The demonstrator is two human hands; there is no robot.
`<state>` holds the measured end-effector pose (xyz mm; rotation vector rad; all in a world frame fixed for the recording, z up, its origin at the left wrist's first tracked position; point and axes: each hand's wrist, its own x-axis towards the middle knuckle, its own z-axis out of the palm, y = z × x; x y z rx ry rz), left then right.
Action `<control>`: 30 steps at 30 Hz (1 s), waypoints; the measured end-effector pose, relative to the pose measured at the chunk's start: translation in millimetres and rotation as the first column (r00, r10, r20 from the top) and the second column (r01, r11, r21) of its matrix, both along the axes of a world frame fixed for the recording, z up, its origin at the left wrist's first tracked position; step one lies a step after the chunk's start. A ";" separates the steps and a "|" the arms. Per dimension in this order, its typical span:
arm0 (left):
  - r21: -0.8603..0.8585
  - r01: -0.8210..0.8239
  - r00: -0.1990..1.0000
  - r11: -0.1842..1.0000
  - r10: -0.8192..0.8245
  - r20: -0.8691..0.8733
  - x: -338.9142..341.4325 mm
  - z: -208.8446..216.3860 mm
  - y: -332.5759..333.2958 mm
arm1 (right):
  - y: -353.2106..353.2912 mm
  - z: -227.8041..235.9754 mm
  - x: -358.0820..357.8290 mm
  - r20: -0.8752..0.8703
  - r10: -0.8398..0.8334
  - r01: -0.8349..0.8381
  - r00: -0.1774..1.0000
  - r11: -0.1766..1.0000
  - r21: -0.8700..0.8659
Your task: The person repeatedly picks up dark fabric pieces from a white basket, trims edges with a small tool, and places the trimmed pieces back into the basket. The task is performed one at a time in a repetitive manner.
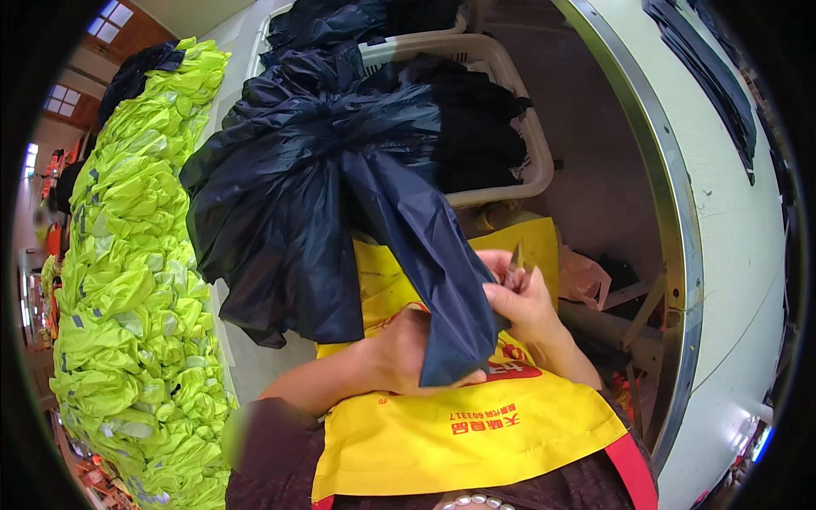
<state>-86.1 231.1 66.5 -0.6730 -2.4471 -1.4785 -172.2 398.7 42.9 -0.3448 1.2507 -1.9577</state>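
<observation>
A dark navy garment of thin, shiny cloth (289, 170) hangs from the basket down to my lap, one narrow flap of it drawn toward me. Under the flap's lower end, my left hand (401, 347) grips the cloth; its fingers are mostly hidden behind the fabric. My right hand (529, 308) is at the flap's right edge, thumb and fingers closed. Out of that hand points the metal tip of thread snips (515, 258); their lower part is hidden in the palm.
White plastic baskets (537, 161) heaped with dark garments stand ahead. At left rises a long pile of neon-yellow garments (136, 280). A metal-edged white table (731, 255) curves along the right, dark cloth strips (710, 76) on it. My yellow apron (459, 433) covers my lap.
</observation>
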 end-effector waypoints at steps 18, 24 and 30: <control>0.702 -0.587 0.607 0.404 0.793 0.051 -9.4 7.1 -63.7 | -24.5 33.9 0.4 -0.674 -0.327 0.443 0.662 0.896 0.001; 0.605 -0.643 0.676 0.470 0.720 0.160 14.0 -7.5 -88.4 | 1.7 5.4 -23.8 -0.721 -0.323 0.518 0.614 0.853 0.058; 0.049 -0.563 0.803 0.825 0.532 0.269 39.2 13.5 -96.7 | 11.6 2.8 -27.5 -0.899 -0.092 0.412 0.428 0.905 0.104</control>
